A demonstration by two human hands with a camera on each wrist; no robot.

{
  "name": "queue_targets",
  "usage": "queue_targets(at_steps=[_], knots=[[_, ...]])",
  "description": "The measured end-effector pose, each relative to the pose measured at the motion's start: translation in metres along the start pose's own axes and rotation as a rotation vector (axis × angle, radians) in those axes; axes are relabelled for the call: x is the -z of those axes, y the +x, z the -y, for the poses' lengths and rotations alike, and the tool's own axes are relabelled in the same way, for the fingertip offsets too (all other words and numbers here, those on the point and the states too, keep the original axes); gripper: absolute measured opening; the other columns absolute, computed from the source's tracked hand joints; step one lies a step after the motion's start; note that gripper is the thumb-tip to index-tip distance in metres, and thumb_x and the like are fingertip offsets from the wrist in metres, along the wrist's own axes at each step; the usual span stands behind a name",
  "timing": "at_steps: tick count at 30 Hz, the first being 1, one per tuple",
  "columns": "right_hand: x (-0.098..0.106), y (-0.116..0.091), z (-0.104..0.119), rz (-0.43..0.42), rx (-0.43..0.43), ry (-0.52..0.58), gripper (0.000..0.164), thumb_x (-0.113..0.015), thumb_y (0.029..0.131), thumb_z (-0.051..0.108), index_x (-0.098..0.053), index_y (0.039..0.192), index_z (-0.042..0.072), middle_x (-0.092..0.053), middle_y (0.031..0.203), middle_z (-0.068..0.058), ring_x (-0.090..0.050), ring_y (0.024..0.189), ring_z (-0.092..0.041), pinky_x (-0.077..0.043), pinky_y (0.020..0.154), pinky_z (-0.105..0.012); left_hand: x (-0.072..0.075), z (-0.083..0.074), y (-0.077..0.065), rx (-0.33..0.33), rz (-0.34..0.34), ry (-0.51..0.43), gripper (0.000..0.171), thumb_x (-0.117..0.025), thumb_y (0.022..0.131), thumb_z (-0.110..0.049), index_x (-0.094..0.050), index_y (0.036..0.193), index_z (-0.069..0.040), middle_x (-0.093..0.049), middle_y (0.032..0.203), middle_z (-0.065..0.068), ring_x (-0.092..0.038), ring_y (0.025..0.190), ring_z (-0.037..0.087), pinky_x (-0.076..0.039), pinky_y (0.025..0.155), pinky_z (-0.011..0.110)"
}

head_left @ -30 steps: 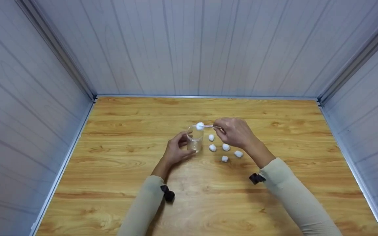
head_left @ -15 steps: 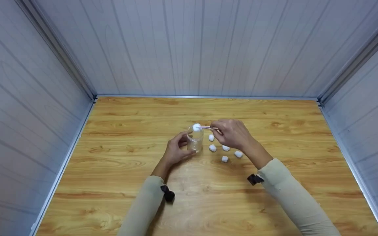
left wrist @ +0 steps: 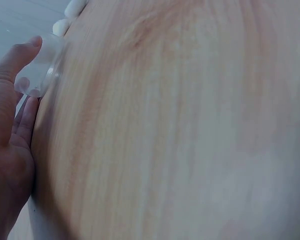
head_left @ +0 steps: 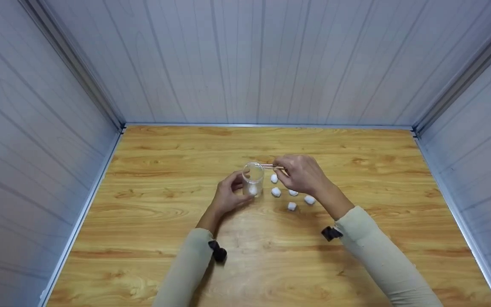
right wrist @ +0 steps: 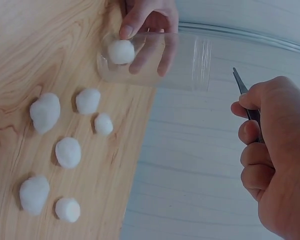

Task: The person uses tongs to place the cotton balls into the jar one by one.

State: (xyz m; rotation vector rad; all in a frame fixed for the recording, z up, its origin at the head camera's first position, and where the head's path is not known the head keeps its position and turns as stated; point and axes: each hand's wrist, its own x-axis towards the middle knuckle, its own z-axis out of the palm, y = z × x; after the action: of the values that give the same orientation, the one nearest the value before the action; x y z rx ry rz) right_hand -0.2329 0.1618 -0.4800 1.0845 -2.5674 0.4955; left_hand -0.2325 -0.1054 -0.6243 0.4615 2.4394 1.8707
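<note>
A clear plastic jar (head_left: 247, 181) stands upright on the table, its mouth uncovered. My left hand (head_left: 227, 197) grips it from the left, thumb in front and fingers behind. Inside, one white cotton ball (right wrist: 121, 51) lies at the bottom. Above and right of the jar, my right hand (head_left: 301, 174) pinches a pair of metal tweezers (right wrist: 243, 90) whose tips reach over the rim in the head view. Nothing shows between the tips in the right wrist view. Several loose cotton balls (right wrist: 45, 113) lie right of the jar, some partly under my right hand in the head view.
The wood-grain table (head_left: 164, 170) is enclosed by pale panelled walls (head_left: 245, 64) at the back and both sides. A metal strip (head_left: 186, 125) runs along the back edge. Dark camera mounts (head_left: 218, 252) sit at both sleeves.
The tweezers moved left over the jar's mouth with a cotton ball, then let it go. That ball has dropped to the bottom of the jar. The left hand and jar stayed in place.
</note>
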Motion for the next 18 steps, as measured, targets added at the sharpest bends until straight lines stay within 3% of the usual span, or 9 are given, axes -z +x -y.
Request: queue_targets(at_steps=[12, 18], knots=[[0.001, -0.013, -0.014, 0.007, -0.026, -0.019, 0.011, -0.074, 0.105, 0.013, -0.081, 0.11, 0.007, -0.084, 0.089, -0.009, -0.065, 0.059, -0.019, -0.053, 0.05, -0.036, 0.0, 0.001, 0.0, 0.002, -0.002, -0.027, 0.075, -0.094, 0.086, 0.004, -0.062, 0.153, 0.0, -0.072, 0.145, 0.027, -0.07, 0.136, 0.042, -0.063, 0.12, 0.043], [0.001, -0.02, -0.023, 0.01, -0.048, -0.026, 0.011, -0.073, 0.106, 0.012, -0.082, 0.108, 0.007, -0.084, 0.091, -0.01, -0.071, 0.064, -0.021, -0.06, 0.054, -0.04, -0.001, -0.001, 0.0, 0.012, -0.001, -0.04, 0.074, -0.094, 0.086, 0.004, -0.062, 0.152, 0.001, -0.071, 0.146, 0.027, -0.07, 0.137, 0.042, -0.063, 0.121, 0.043]])
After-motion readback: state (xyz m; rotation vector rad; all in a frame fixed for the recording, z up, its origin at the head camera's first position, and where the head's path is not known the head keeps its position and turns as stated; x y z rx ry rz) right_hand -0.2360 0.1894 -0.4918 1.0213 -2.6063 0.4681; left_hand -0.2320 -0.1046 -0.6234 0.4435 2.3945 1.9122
